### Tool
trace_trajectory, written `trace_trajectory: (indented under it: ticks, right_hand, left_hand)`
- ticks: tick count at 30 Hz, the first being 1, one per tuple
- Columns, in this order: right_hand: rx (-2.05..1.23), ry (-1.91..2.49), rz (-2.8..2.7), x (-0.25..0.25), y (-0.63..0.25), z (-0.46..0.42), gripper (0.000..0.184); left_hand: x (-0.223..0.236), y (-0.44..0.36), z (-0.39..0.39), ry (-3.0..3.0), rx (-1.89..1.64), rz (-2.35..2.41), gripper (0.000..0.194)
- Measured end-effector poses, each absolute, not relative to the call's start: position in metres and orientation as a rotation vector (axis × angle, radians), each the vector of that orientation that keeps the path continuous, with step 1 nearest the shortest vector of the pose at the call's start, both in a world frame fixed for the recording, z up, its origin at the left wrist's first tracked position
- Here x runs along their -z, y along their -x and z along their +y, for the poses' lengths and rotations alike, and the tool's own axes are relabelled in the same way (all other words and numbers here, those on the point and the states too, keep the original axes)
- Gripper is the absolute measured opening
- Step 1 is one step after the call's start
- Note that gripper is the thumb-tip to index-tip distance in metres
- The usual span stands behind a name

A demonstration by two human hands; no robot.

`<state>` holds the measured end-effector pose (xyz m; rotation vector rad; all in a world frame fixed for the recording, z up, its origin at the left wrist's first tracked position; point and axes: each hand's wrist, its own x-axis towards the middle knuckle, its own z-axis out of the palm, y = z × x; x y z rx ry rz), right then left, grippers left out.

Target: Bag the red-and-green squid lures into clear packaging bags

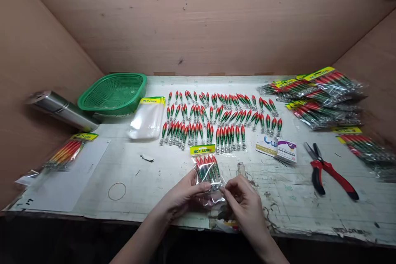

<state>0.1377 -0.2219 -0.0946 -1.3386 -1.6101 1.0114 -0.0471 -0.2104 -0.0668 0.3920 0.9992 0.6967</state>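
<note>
near centre, the half-curled left hand (185, 189) holds the bag (202, 149), thumb on its front; the right hand (244, 200) pinches its right edge, seemingly settling it. the next move calls for fingertips clear of the hooks (216, 186). beyond, loose lures (243, 136) lie in rows.

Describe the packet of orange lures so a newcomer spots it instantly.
Start at the green plastic mesh basket, back left. Nearer the person, a clear yellow-topped packet overlaps a flat white paper sheet. Its slim lures are orange and yellow, unlike the loose red-and-green lures.
</note>
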Motion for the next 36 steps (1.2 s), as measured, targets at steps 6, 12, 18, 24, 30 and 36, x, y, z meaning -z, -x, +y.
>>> trace_trajectory:
  ticks: [6, 12, 18, 24, 30, 36]
  right_hand:
    - [-0.877, 1.379, -1.599, 0.103, -0.123, -0.229, 0.019]
    - [-0.736, 1.369, -1.934, 0.086, -0.147, -0.236, 0.010]
    - [-0.576, 0.966, -2.286, 0.080, -0.133, -0.249, 0.016]
    - [-0.539, 0.935, -2.344, 0.093, -0.129, -0.250, 0.017]
    - [-0.595, 0.952, -2.306, 0.098, -0.120, -0.252, 0.016]
    - [-0.575, 1.141, -2.331, 0.109, -0.099, -0.256, 0.011]
  left_hand:
    - [0.078, 0.051, -0.250, -0.629, -0.837, 1.318, 0.105]
    - [0.084, 0.062, -0.280, -1.024, -0.787, 1.597, 0.053]
    - [0.087, 0.077, -0.285, -2.076, -0.862, 1.333, 0.023]
    - [0.094, 0.072, -0.280, -2.088, -0.894, 1.634, 0.024]
    - [0.092, 0.063, -0.274, -1.912, -0.833, 1.801, 0.010]
    - [0.094, 0.084, -0.286, -2.218, -0.723, 1.447, 0.047]
